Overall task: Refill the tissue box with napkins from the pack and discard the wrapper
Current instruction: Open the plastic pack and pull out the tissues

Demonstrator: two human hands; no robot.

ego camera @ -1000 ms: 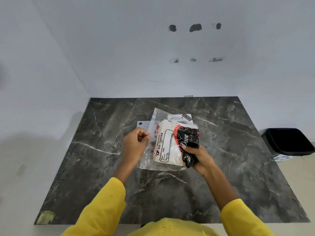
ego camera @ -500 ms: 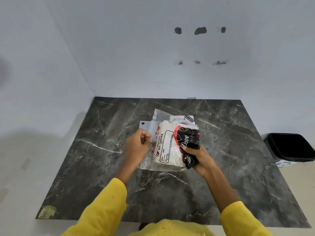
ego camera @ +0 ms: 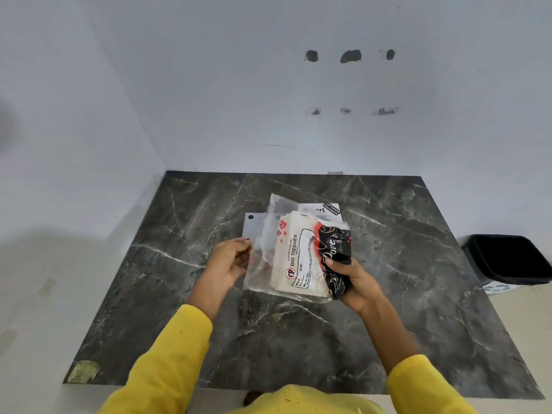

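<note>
Bare pale walls meeting in a corner at upper left of the frame, with a few dark holes point(ego camera: 350, 56) high at centre; below them, a dark marble-patterned table point(ego camera: 185, 294) filling the middle, and a black bin point(ego camera: 507, 258) on the floor at the right edge. At centre, just above the tabletop: the napkin pack point(ego camera: 301, 259), white stack showing through a clear wrapper point(ego camera: 263, 264), with a flat white box point(ego camera: 254, 227) lying behind it, probably the tissue box, partly hidden. Right hand point(ego camera: 354, 282) closed around the pack's black printed end, thumb on top. Left hand point(ego camera: 231, 261) pinching the loose clear edge of the wrapper between thumb and fingertips. Likely step: opening the wrapper to free the napkins. Best done by keeping the right-hand hold firm but not crushing, pulling the film sideways toward the left of the frame, tearing along the seam rather than across the stack. Worth keeping the pack low over the table in case of napkins spilling. Bin well apart at right, for the wrapper afterwards.
</note>
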